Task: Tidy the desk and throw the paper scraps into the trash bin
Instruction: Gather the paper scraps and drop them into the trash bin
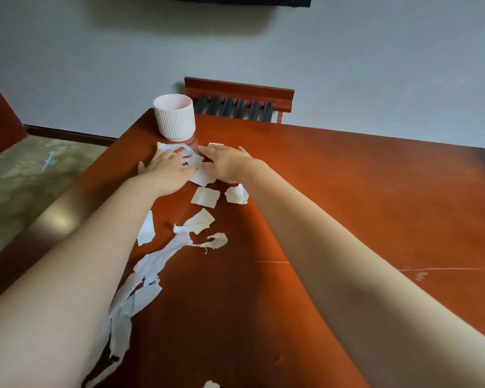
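Head view: reddish wooden desk (347, 197); white ribbed bin (174, 117) at its far corner. Just before the bin, left hand (165, 170) and right hand (228, 163), fingers spread flat, press paper scraps (200, 177); torn strips (151, 264) trail nearer from the bin.

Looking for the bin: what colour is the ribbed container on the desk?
The container is white; head view.

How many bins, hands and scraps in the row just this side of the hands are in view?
White ribbed bin: 1
Hands: 2, left hand and right hand
Scraps in that row: 2, flat square scrap and crumpled scrap
Total: 5
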Tool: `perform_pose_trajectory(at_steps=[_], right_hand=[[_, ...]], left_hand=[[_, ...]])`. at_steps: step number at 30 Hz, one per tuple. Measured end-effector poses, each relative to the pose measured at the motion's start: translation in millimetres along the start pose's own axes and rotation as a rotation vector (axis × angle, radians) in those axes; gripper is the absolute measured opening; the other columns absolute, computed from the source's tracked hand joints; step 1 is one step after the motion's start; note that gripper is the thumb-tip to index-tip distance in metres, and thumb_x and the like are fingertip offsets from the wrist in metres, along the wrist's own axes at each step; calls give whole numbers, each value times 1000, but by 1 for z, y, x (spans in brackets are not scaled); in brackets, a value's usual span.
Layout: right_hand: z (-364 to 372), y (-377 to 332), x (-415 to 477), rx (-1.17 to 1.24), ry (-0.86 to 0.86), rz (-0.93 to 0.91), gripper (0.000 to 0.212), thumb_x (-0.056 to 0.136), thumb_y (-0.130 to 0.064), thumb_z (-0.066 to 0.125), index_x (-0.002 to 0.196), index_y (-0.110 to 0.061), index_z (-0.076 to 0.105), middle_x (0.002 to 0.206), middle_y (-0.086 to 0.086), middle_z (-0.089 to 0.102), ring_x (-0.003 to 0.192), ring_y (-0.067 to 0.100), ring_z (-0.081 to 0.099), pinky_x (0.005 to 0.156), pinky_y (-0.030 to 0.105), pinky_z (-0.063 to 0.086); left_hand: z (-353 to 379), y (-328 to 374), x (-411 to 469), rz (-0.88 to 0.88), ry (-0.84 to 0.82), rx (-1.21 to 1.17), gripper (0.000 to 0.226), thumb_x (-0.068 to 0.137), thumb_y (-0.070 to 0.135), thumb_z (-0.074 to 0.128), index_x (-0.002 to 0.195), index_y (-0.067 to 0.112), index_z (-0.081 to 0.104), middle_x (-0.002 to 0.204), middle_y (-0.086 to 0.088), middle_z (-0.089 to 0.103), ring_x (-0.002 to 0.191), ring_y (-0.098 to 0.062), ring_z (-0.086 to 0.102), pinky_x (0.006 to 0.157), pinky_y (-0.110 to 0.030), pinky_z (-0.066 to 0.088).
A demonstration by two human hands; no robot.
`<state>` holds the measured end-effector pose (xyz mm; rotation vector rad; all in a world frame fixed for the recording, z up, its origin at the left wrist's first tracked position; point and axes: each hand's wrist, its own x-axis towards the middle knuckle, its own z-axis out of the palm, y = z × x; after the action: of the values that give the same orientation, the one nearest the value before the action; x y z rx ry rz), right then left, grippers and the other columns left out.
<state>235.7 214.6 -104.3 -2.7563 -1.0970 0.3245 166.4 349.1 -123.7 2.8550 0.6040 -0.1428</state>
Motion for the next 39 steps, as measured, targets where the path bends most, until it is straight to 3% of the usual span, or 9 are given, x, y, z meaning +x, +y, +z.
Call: perform_pose_trajectory(at_steps=[10, 13, 16, 20, 29, 33, 35, 37, 39], right_hand=[[6, 17, -79, -6, -26, -58, 49, 103, -38, 22, 151, -35, 13, 160, -4, 14, 148, 21, 9, 118, 50, 1], [11, 25, -110, -25, -24, -73, 48, 103, -43, 17, 150, -37, 17, 160, -4, 13, 148, 18, 8, 119, 48, 1], [17, 35, -137, -37, -21, -60, 48, 103, -43, 18, 150, -37, 19, 160, -5, 12, 148, 15, 7, 119, 45, 3], [23, 47, -170, -13, 11, -47, 47, 103, -41, 20, 149, -35, 22, 160, -5, 13, 148, 15, 9, 118, 44, 4], [36, 82, -249, 134, 159, 103, 43, 104, -33, 23, 144, -28, 38, 158, -2, 23, 146, 15, 16, 117, 44, 8], [40, 95, -277, 220, 220, 197, 44, 103, -33, 23, 141, -25, 44, 154, -5, 31, 145, 14, 19, 116, 46, 9], [38, 96, -289, 238, 240, 221, 44, 103, -32, 23, 139, -24, 46, 153, -6, 33, 145, 14, 17, 116, 46, 10], [36, 92, -297, 209, 254, 230, 44, 103, -34, 23, 141, -24, 42, 155, -5, 29, 147, 14, 12, 117, 47, 7], [32, 85, -302, 176, 308, 215, 44, 103, -36, 23, 143, -26, 40, 156, -3, 26, 148, 17, 7, 117, 49, 4]], left_hand=[[9, 13, -62, 54, 3, -8, 52, 101, 43, 16, 149, 27, 18, 158, 2, 15, 146, -25, 14, 117, -50, 7], [15, 22, -89, 88, -9, -88, 49, 101, 40, 15, 149, 28, 19, 157, 3, 19, 144, -25, 18, 117, -47, 10], [20, 37, -116, 143, 6, -181, 49, 102, 34, 24, 146, 15, 30, 153, -9, 27, 141, -30, 24, 116, -45, 18], [31, 65, -150, 198, 17, -97, 47, 101, 30, 24, 142, 10, 34, 151, -13, 28, 134, -32, 33, 107, -42, 29], [56, 145, -198, 336, 47, -97, 45, 101, 25, 24, 138, 4, 37, 143, -14, 37, 126, -30, 39, 105, -40, 35], [65, 169, -212, 373, 8, -241, 36, 98, 17, 26, 117, 1, 53, 129, -13, 47, 116, -28, 46, 101, -42, 40], [63, 180, -221, 355, -6, -329, 35, 98, 14, 27, 109, -2, 56, 121, -15, 51, 109, -27, 50, 94, -36, 43], [61, 184, -228, 303, 39, -393, 34, 98, 13, 29, 105, -4, 58, 113, -17, 57, 98, -26, 55, 82, -31, 45], [59, 182, -232, 246, 125, -415, 36, 98, 16, 29, 106, -1, 59, 114, -16, 58, 100, -26, 56, 84, -33, 47]])
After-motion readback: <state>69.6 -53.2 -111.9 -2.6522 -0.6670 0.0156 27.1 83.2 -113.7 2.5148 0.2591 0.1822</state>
